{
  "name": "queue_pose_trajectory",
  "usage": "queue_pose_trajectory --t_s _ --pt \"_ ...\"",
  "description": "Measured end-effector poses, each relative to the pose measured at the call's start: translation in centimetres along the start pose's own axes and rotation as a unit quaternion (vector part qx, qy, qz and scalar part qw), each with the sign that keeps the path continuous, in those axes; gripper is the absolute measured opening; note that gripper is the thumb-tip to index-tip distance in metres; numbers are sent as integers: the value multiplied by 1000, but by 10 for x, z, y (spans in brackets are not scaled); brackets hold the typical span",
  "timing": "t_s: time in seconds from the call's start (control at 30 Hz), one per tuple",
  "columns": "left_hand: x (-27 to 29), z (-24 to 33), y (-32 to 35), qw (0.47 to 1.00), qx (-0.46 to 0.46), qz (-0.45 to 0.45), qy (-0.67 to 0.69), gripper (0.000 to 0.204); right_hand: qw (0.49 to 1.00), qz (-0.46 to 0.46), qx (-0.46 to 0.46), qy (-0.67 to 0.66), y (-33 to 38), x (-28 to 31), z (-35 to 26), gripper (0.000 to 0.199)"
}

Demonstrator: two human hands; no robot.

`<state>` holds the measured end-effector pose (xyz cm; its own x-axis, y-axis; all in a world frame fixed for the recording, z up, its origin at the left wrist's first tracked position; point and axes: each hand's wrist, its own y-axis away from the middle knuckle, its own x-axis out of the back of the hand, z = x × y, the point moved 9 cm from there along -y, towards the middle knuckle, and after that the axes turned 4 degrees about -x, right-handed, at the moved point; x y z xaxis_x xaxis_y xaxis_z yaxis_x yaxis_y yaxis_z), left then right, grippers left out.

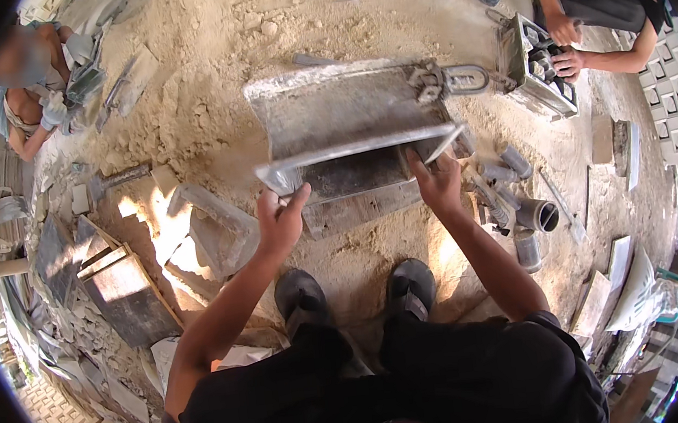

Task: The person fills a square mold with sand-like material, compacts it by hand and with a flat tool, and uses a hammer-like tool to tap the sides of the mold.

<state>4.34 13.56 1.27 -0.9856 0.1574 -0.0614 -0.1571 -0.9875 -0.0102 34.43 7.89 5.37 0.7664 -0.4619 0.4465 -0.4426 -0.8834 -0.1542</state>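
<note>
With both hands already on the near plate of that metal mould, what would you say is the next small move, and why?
Probably tilt the near plate slightly toward the body. The left hand and right hand each pinch one end of it, it stands on edge against the grey metal mould, and the sandy ground in front of the shoes leaves room.

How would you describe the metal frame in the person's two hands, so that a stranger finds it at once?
Start at the person's two black shoes on the sandy ground. Just ahead, both hands grip a grey rectangular metal mould. Unlike the pipes beside it, it is flat-walled, open and cement-crusted.
</note>
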Motion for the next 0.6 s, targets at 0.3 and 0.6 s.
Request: queue_pose_trajectory --t_s 0.3,0.6 --pt "-3 -10 72 992 27 -116 47 69 978 -94 80 167 77 -8 102 31" --pt "31 -39 91 976 30 -203 -74 65 987 -66 76 125 102 21 91 30"
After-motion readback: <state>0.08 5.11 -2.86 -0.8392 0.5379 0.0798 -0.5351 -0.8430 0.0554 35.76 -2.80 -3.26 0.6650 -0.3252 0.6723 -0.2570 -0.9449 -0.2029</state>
